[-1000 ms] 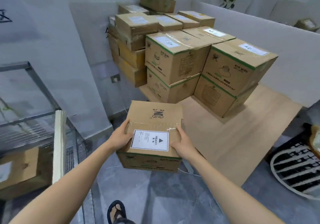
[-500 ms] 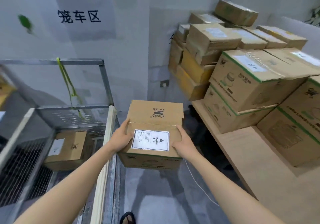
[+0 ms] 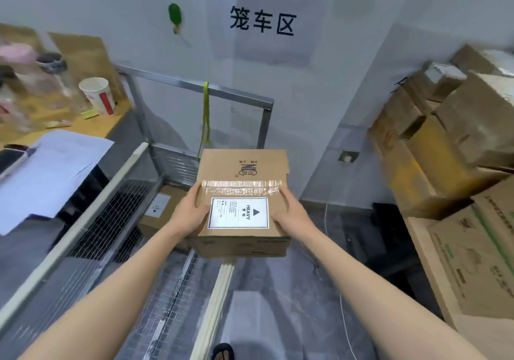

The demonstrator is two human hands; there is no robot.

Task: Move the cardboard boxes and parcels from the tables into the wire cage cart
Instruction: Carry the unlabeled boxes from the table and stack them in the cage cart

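Both hands hold the box [image 3: 242,181] in the air over the right side wall of the cart [image 3: 194,87], partly above its open inside. The left hand [image 3: 189,215] grips the box's left edge: the thumb lies on the top beside the white "HEAVY" label [image 3: 238,213] and the fingers [image 3: 194,191] are curled over the side, their tips hidden. The right hand [image 3: 292,215] grips the right edge the same way, thumb on top and fingers wrapped down the side, so how far they reach cannot be told. Clear tape crosses the box's top just beyond the label.

Inside the cart, lower than the held box and to its left, a second box [image 3: 161,209] rests on the cart floor with a white label facing up. A green strap [image 3: 205,115] hangs from the cart's far top rail. Right of the cart, a stack [image 3: 445,151] of cardboard boxes stands on a tabletop [image 3: 470,337], blurred. Left of the cart, another tabletop carries a paper cup [image 3: 97,98] and a white sheet [image 3: 50,170]. On the wall behind the cart are black Chinese characters [image 3: 261,23].
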